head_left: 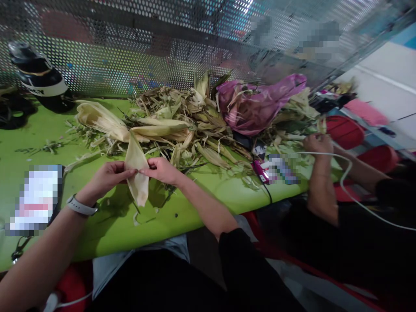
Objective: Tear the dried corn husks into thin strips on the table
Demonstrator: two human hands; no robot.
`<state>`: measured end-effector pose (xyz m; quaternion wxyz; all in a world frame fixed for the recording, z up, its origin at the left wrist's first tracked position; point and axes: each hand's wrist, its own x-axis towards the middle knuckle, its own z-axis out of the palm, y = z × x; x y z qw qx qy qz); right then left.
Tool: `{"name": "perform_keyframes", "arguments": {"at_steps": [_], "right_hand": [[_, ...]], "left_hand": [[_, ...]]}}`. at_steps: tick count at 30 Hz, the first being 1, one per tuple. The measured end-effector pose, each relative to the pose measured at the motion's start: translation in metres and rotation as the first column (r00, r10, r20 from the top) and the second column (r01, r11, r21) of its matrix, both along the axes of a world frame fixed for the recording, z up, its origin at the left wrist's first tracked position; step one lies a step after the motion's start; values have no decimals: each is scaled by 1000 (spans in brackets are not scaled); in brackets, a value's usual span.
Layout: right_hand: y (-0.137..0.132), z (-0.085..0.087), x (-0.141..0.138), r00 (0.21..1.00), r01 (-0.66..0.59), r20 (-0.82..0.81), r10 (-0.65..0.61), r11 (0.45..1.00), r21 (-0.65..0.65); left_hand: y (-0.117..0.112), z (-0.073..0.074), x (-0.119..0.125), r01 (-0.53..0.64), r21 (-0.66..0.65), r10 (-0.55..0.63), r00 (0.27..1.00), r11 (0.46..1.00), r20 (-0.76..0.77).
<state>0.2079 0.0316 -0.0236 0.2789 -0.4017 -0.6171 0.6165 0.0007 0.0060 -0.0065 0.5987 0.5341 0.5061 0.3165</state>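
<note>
A pale corn husk hangs upright between both my hands, just above the green table. My left hand, a white watch on its wrist, pinches the husk's left edge. My right hand pinches its right edge, and the two sets of fingertips almost meet at the husk's middle. Behind them a large heap of dried corn husks covers the table's middle.
A pink plastic bag stuffed with husks lies at the back right. Another person's hand works at the right by a white cable. A phone lies left; a black and white object stands far left against perforated metal mesh.
</note>
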Motion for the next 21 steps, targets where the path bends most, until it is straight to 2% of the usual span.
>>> {"name": "perform_keyframes", "arguments": {"at_steps": [7,14,21], "right_hand": [[0,0,0,1000,-28,5,28,1000,10],[0,-2,1,997,-44,68,38,996,80],[-1,-5,0,994,-45,110,29,988,149]], "left_hand": [[1,-3,-2,59,-14,-58,998,998,12],[4,-12,-5,80,109,-72,995,991,-69],[1,-7,-2,83,170,-60,989,982,-137]]}}
